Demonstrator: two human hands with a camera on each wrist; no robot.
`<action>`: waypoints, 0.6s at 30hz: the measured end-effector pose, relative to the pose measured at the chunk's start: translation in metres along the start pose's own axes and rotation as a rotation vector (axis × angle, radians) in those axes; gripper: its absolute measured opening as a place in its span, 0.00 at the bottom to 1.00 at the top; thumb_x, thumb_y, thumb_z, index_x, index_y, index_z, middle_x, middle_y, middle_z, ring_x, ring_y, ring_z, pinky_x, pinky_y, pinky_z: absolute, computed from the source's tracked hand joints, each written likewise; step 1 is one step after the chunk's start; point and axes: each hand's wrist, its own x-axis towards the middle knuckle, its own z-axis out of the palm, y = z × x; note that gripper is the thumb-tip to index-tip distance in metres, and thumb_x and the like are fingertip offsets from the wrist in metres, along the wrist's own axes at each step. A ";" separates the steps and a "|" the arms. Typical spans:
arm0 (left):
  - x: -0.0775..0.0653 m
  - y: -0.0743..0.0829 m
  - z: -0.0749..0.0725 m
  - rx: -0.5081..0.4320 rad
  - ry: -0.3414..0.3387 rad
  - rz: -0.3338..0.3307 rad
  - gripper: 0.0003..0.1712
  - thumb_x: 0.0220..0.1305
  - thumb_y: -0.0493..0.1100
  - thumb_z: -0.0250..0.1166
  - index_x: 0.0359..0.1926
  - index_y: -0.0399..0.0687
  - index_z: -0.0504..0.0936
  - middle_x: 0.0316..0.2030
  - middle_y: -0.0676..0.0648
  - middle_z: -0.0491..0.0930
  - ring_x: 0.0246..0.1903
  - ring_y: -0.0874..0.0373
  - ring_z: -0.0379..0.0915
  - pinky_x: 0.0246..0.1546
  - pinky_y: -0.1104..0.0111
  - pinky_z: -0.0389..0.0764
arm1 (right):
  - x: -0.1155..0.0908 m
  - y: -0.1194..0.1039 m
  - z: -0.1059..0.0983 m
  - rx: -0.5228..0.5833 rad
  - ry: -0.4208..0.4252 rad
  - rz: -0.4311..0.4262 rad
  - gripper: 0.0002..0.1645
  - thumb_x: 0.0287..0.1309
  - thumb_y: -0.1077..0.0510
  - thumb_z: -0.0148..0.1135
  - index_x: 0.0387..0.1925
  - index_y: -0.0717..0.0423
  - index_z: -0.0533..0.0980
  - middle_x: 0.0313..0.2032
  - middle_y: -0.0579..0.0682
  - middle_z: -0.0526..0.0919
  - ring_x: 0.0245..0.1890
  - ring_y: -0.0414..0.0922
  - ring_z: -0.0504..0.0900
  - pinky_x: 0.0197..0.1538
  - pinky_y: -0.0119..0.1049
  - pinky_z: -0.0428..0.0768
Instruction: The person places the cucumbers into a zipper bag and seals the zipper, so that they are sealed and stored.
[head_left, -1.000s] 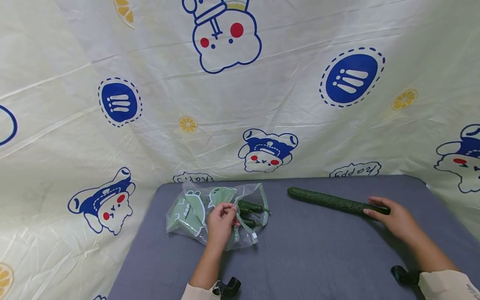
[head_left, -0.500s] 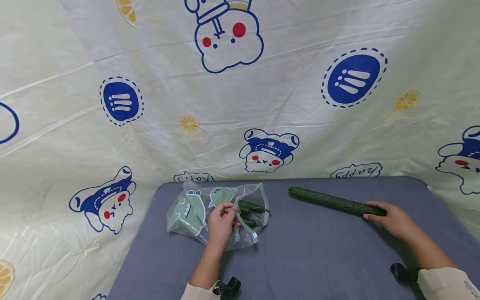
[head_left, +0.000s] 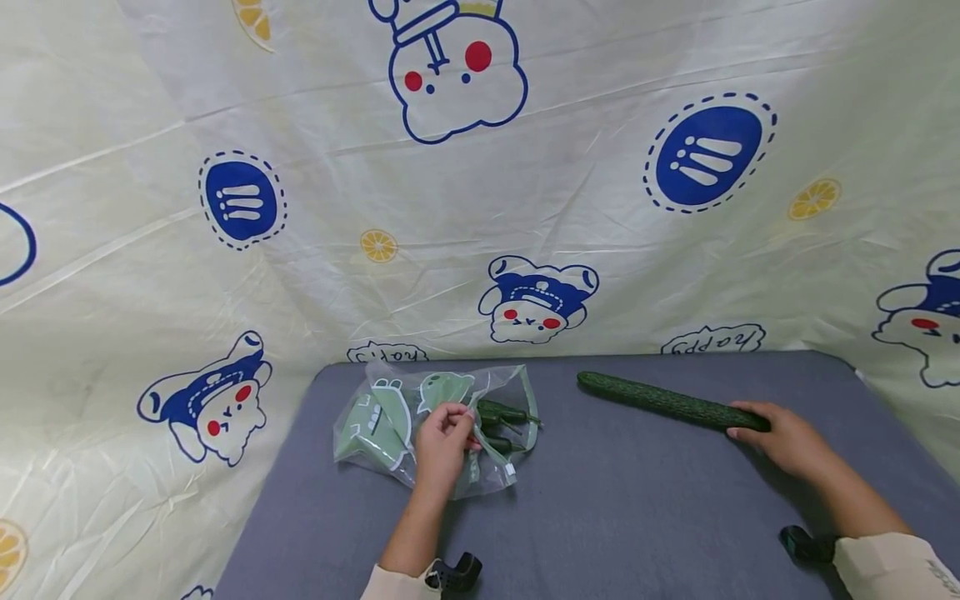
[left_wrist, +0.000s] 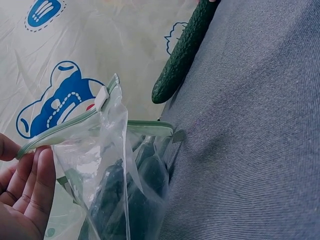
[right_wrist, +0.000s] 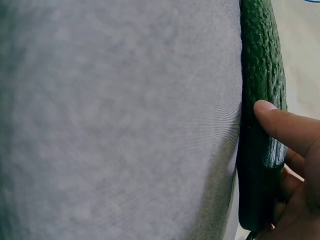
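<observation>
My left hand (head_left: 444,437) pinches the zip edge of a clear slider bag (head_left: 371,437) with green cartoon prints, lying at the table's left. In the left wrist view, thumb and fingers of the left hand (left_wrist: 30,195) hold the green rim of the bag (left_wrist: 125,190), its mouth spread open. Several dark green vegetables with thin stems, like long peppers (head_left: 504,414), lie inside. To the right, my right hand (head_left: 787,437) grips one end of a long cucumber (head_left: 660,398). In the right wrist view the thumb of the right hand (right_wrist: 297,160) presses along the bumpy cucumber (right_wrist: 262,75).
A grey cloth-covered table (head_left: 600,508) bears everything. Behind it and at the left hangs a pale sheet (head_left: 315,275) with blue cartoon prints. The white zip slider (head_left: 510,471) sits at the bag's near corner. Table surface separates bag and cucumber.
My right hand has shifted slightly left along the cucumber and covers more of its end. The left hand and the bag stay put.
</observation>
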 end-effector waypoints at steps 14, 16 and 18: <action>0.001 -0.002 0.000 -0.019 -0.003 0.000 0.08 0.66 0.34 0.64 0.41 0.29 0.79 0.26 0.48 0.78 0.17 0.61 0.76 0.21 0.72 0.86 | -0.004 -0.002 0.001 0.039 -0.007 0.056 0.47 0.68 0.31 0.54 0.70 0.62 0.65 0.68 0.81 0.60 0.64 0.80 0.60 0.53 0.74 0.69; 0.001 -0.002 0.000 -0.023 -0.007 0.007 0.08 0.66 0.33 0.63 0.41 0.28 0.79 0.26 0.49 0.78 0.17 0.62 0.76 0.21 0.72 0.86 | -0.006 -0.003 0.001 0.045 0.000 0.051 0.46 0.68 0.31 0.54 0.70 0.63 0.65 0.68 0.80 0.60 0.63 0.79 0.61 0.53 0.74 0.70; 0.001 -0.003 0.000 -0.025 -0.009 0.012 0.08 0.66 0.33 0.63 0.41 0.28 0.78 0.25 0.49 0.77 0.17 0.62 0.77 0.22 0.71 0.87 | -0.007 -0.004 0.002 0.048 0.007 0.041 0.46 0.68 0.31 0.55 0.70 0.63 0.66 0.67 0.80 0.61 0.63 0.79 0.62 0.52 0.73 0.71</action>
